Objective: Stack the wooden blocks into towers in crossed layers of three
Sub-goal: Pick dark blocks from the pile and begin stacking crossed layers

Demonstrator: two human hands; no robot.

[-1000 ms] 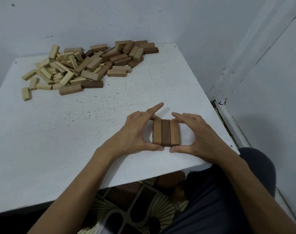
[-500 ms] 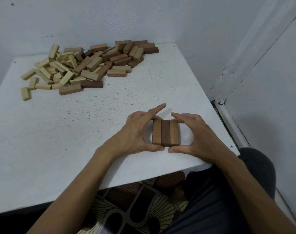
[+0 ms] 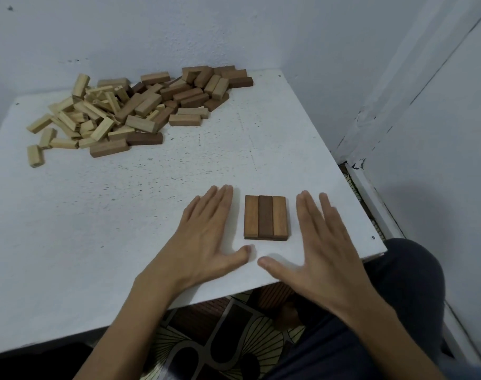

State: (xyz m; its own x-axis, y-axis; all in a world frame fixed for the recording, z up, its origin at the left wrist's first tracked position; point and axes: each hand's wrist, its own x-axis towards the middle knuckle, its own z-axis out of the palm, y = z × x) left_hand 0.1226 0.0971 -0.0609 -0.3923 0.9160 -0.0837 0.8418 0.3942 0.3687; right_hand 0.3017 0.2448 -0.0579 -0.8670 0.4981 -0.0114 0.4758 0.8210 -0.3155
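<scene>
Wooden blocks, three of them (image 3: 265, 217), lie flat side by side with their long sides touching and make one squarish layer. The two outer ones are warm mid-brown and the middle one is a darker brown. Each long axis runs from 6 to 12 o'clock, straight away from the person. A thin dark strip along the near ends is probably their end faces in shadow. The layer sits at about 4 o'clock on the white tabletop (image 3: 102, 220), near its front edge.

At 9 o'clock of the layer, the left hand (image 3: 206, 237) is spread open with its fingers straight and close together. It holds nothing and is just clear of the wood. The right hand (image 3: 324, 242), at 3 o'clock, is likewise open and empty, and slightly blurred. Both thumbs point inward at 6 o'clock of the layer, their tips close but apart.

Well apart, at 11 o'clock on the tabletop, a loose pile of pale and brown blocks (image 3: 129, 111) lies by the wall.
</scene>
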